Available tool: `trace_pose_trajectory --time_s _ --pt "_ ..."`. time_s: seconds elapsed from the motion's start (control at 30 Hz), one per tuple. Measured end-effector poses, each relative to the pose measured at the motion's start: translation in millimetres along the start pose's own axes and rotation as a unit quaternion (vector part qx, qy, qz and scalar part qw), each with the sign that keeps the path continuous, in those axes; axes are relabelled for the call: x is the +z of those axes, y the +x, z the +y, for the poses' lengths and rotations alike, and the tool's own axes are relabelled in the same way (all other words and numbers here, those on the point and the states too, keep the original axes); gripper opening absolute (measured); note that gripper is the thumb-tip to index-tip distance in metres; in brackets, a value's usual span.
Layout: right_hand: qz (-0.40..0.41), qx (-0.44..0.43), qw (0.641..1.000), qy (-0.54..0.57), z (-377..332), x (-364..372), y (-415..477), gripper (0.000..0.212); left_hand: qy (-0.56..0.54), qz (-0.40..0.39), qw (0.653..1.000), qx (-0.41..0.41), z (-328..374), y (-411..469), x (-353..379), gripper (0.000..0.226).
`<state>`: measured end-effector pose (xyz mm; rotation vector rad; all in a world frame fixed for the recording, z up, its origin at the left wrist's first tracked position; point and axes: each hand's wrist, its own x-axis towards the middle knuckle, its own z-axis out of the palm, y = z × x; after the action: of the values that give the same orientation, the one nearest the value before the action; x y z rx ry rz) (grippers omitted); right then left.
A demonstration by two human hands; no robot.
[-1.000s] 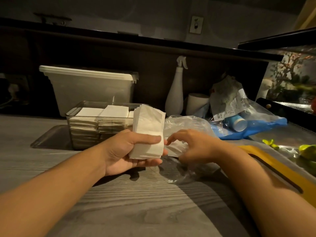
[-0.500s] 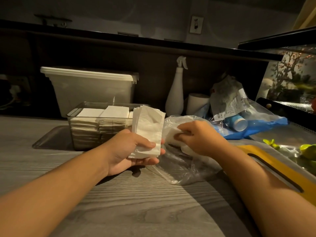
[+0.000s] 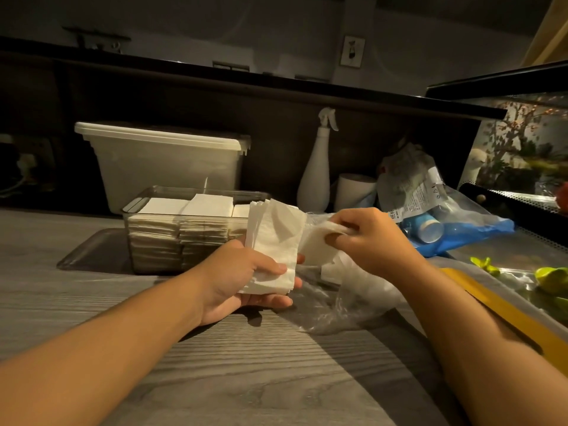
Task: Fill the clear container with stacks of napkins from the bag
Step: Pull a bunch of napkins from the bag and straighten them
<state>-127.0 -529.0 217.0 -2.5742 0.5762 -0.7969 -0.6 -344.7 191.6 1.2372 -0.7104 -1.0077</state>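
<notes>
On the grey wood-grain counter (image 3: 246,379) just in front of you, your left hand (image 3: 246,278) holds an upright stack of napkins (image 3: 272,247). The thumb presses across its front face and the other fingers curl beneath and behind it, the same grip as half a second ago.

Your right hand (image 3: 368,238) is what has changed. A second ago its fingertips were low at the mouth of the clear plastic bag (image 3: 338,305). Half a second ago they had closed on a wad inside it. Now the hand is higher, pinching a small bunch of napkins (image 3: 316,245) between the thumb and curled fingers. That bunch hangs just beside the right edge of the stack in your left hand. You cannot tell from this view whether bag film still clings over it.

The bag lies crumpled on the counter under your right wrist, with more white napkins showing through it.

The clear container (image 3: 184,232) stands behind your left hand, unmoved, and is packed with napkin stacks up to near its rim. A dark tray (image 3: 92,250) shows at its left side. Behind it sits a white lidded bin (image 3: 169,161), and to the right of that a white spray bottle (image 3: 316,176).
</notes>
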Motion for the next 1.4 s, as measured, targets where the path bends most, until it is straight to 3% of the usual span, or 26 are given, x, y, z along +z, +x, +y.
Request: trace_pose_trajectory --time_s 0.13,0.27,0.43,0.5,0.57,0.67,0.83,1.07,1.27,1.4 --pt "0.017 0.030 0.971 0.235 -11.5 -6.6 -1.4 0.013 -0.038 -0.002 0.999 -0.022 3.3 -1.3 -1.5 0.038" --pt "-0.013 0.071 0.923 0.378 -20.9 -8.7 -4.3 0.009 -0.082 -0.002 0.995 -0.051 2.7 -3.9 2.1 0.044" --pt "-0.148 0.062 0.849 0.504 -30.3 -17.1 -12.0 0.009 -0.104 -0.006 0.994 -0.045 4.1 -5.5 2.3 0.035" --pt "-0.193 0.038 0.835 0.514 -34.5 -16.8 -15.0 0.012 -0.103 -0.011 0.994 -0.042 3.2 -5.7 2.7 0.033" --pt "-0.166 0.020 0.861 0.480 -38.6 -8.2 -16.4 0.009 -0.090 -0.012 0.995 -0.033 1.5 -5.3 4.4 0.036" --pt "-0.059 0.030 0.905 0.419 -44.4 12.3 -15.9 0.008 -0.057 -0.010 0.998 -0.032 0.2 -4.2 8.2 0.043" --pt "0.019 0.038 0.919 0.392 -43.7 27.0 -13.6 0.010 -0.096 -0.020 0.994 -0.049 1.3 -3.0 9.0 0.066" --pt "0.058 0.017 0.929 0.365 -46.6 29.9 -16.9 0.012 -0.118 -0.022 0.991 -0.053 2.8 -4.6 8.8 0.068" --pt "0.086 0.011 0.919 0.384 -47.5 36.8 -19.2 0.014 -0.087 -0.037 0.995 -0.044 3.3 -10.7 11.6 0.045" --pt "0.075 0.031 0.937 0.338 -45.0 37.9 -18.2 0.017 -0.053 -0.033 0.997 -0.054 2.5 -8.2 6.3 0.045"
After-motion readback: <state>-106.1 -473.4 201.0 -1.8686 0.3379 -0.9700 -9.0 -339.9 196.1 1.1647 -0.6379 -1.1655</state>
